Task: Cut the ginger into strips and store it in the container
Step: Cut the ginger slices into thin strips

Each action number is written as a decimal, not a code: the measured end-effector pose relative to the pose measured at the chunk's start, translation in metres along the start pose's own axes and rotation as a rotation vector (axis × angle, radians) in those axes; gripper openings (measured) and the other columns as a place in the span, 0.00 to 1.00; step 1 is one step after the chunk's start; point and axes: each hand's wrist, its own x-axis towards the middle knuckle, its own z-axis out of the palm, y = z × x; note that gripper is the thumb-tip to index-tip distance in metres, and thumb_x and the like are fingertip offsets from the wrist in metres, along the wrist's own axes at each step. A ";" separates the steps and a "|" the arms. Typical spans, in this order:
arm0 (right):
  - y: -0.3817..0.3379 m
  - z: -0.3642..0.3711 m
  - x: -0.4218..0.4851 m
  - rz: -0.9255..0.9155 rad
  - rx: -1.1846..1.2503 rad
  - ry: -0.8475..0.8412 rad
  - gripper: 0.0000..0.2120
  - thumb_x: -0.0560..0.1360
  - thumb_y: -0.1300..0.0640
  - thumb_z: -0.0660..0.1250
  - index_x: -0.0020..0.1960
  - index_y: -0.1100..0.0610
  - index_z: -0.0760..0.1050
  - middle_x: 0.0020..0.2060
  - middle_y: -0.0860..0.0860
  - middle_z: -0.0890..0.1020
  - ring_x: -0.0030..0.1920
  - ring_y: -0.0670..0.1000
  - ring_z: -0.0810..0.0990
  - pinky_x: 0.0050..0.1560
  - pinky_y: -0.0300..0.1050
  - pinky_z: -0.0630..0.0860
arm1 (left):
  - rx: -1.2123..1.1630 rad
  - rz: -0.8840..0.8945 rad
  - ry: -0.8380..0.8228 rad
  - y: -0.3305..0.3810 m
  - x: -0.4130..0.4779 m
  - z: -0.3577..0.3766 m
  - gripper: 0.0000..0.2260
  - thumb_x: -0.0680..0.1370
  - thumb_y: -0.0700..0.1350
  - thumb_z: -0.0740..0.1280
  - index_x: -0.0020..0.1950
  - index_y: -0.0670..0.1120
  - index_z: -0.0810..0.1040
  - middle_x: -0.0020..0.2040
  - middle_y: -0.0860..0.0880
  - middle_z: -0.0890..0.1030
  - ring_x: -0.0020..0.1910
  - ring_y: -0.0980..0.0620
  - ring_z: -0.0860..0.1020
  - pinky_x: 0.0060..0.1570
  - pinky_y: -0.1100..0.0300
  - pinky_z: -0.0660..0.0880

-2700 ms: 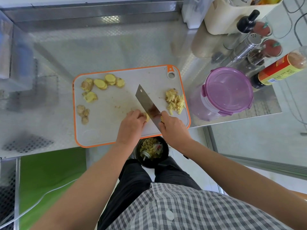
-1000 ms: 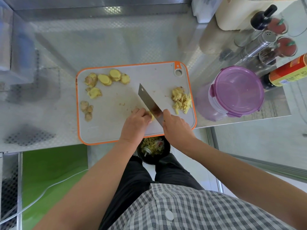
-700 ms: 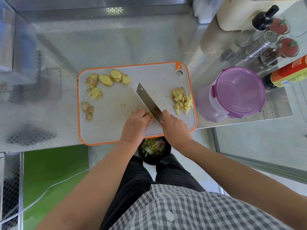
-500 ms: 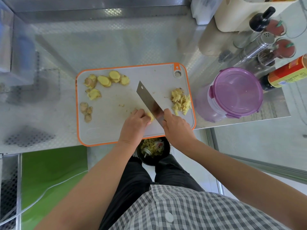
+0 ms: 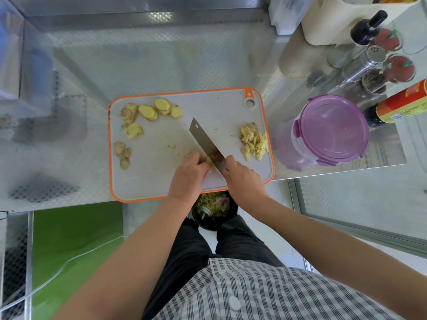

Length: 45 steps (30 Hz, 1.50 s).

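The left hand [image 5: 190, 175] curls over a small bit of ginger [image 5: 209, 160], pinning it to the board [image 5: 231, 107]; the right hand [image 5: 242, 179] is clamped round the knife [image 5: 204, 142], whose blade stands right against the left fingertips. That closeness is the main risk: the ginger is small, so a slip or a knuckle let forward would put a finger under the edge. The piece could also roll or skid out from under the fingers. Cut strips [image 5: 254, 140] lie just beyond the right hand, near the board's edge, and a careless sweep might push some onto the worktop [image 5: 161, 61]. Uncut slices [image 5: 152, 110] lie well beyond the left hand. The container [image 5: 330, 130], right of the right hand, has its lid on; nothing is stored yet
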 end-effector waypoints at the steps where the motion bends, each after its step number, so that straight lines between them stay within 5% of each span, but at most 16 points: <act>1: 0.001 -0.002 -0.002 0.001 0.021 0.011 0.07 0.81 0.61 0.53 0.48 0.54 0.55 0.37 0.50 0.70 0.33 0.58 0.69 0.34 0.48 0.65 | -0.023 -0.033 -0.003 0.000 -0.001 0.000 0.04 0.69 0.33 0.73 0.39 0.38 0.79 0.40 0.43 0.74 0.38 0.43 0.74 0.31 0.50 0.75; 15: -0.002 -0.003 -0.005 -0.002 -0.075 -0.007 0.11 0.78 0.66 0.54 0.48 0.53 0.53 0.34 0.49 0.67 0.32 0.55 0.69 0.33 0.47 0.63 | 0.016 0.001 0.063 0.000 0.001 0.001 0.08 0.64 0.30 0.75 0.34 0.40 0.79 0.35 0.43 0.73 0.32 0.43 0.73 0.24 0.54 0.72; 25: -0.005 0.011 0.003 0.000 -0.104 0.021 0.07 0.79 0.64 0.56 0.52 0.55 0.58 0.39 0.50 0.69 0.31 0.55 0.69 0.32 0.48 0.65 | 0.048 -0.058 0.086 0.004 -0.002 0.000 0.03 0.68 0.38 0.75 0.39 0.43 0.82 0.38 0.46 0.76 0.37 0.45 0.75 0.33 0.57 0.73; 30: -0.006 0.009 0.003 -0.011 -0.098 0.015 0.09 0.78 0.66 0.56 0.52 0.55 0.58 0.39 0.51 0.69 0.32 0.55 0.70 0.33 0.48 0.65 | -0.125 -0.458 0.180 0.019 0.000 -0.008 0.08 0.73 0.46 0.72 0.50 0.46 0.81 0.46 0.50 0.78 0.38 0.52 0.76 0.42 0.63 0.68; 36: -0.008 0.005 0.002 -0.016 -0.082 0.003 0.11 0.78 0.66 0.55 0.49 0.54 0.55 0.38 0.51 0.70 0.32 0.54 0.68 0.33 0.48 0.64 | -0.534 -0.985 0.149 0.027 0.007 -0.002 0.05 0.73 0.48 0.72 0.43 0.48 0.80 0.35 0.50 0.83 0.28 0.50 0.82 0.41 0.49 0.81; 42: -0.001 -0.009 -0.003 -0.027 -0.027 0.067 0.09 0.79 0.63 0.55 0.47 0.54 0.54 0.31 0.47 0.64 0.31 0.56 0.68 0.32 0.47 0.64 | -0.642 -1.103 0.184 0.031 0.013 -0.004 0.04 0.72 0.42 0.74 0.42 0.43 0.81 0.31 0.48 0.82 0.21 0.56 0.78 0.33 0.60 0.78; 45: -0.001 -0.011 -0.009 -0.044 -0.039 0.010 0.09 0.78 0.64 0.54 0.47 0.54 0.54 0.33 0.49 0.67 0.32 0.56 0.69 0.32 0.47 0.63 | -0.681 -1.110 0.186 0.029 0.012 -0.003 0.05 0.70 0.42 0.76 0.37 0.46 0.81 0.27 0.49 0.81 0.24 0.53 0.80 0.41 0.54 0.81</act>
